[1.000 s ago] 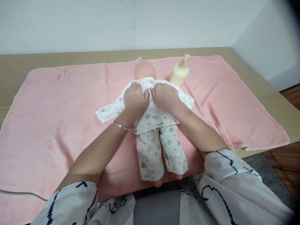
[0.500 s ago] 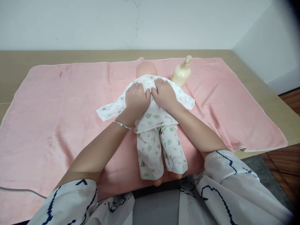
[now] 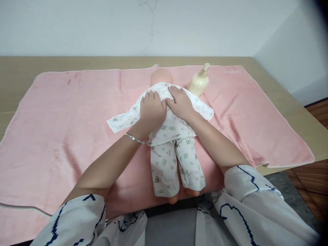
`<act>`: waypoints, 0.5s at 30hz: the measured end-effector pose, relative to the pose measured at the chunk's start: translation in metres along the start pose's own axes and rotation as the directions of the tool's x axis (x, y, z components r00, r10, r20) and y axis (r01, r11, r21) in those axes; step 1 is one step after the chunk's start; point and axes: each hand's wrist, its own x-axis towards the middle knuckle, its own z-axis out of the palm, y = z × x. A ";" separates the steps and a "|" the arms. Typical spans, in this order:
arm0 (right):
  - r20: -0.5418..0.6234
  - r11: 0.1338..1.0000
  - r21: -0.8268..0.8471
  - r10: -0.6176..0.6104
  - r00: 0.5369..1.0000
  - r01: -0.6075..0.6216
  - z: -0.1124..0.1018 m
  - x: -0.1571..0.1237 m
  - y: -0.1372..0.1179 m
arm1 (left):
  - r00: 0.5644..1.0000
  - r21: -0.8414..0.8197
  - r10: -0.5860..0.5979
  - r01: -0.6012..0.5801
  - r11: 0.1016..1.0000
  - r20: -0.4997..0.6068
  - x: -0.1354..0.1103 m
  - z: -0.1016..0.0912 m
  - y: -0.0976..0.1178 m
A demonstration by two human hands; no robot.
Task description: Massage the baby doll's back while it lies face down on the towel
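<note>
A baby doll point(image 3: 162, 76) lies on a pink towel point(image 3: 84, 102), its bare rounded head toward the wall and its feet toward me. It wears a white printed top point(image 3: 171, 129) with the sleeves spread out, and matching trousers point(image 3: 165, 167). My left hand point(image 3: 153, 111) rests palm down on the left side of the doll's upper body, fingers laid out over the cloth. On the right side of the upper body, my right hand point(image 3: 180, 102) lies flat too. The two thumbs come close together at the middle. Both palms are hidden.
A cream pump bottle point(image 3: 199, 82) stands on the towel just right of the doll's shoulder. The wooden table point(image 3: 276, 94) shows around the towel, with a white wall behind. A grey cable point(image 3: 25, 207) runs across the towel at lower left.
My left hand has shifted slightly to the right on the doll's upper body, its thumb closer to my right hand. My right hand has hardly moved, and the view has tilted a little.
</note>
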 end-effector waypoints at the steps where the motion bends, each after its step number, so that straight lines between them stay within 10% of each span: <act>1: 0.039 1.000 0.015 -0.020 0.999 0.019 -0.002 0.001 0.002 | 1.000 0.010 0.001 -0.001 1.000 0.013 -0.004 -0.003 0.005; 7: 0.088 0.999 -0.012 -0.044 0.995 0.046 -0.011 0.002 0.002 | 0.995 0.031 0.085 -0.087 0.996 0.050 -0.015 -0.014 0.021; 15: -0.005 0.958 -0.288 0.002 1.000 -0.003 -0.006 -0.032 -0.046 | 0.995 -0.012 0.041 -0.040 0.999 0.091 0.017 -0.010 -0.016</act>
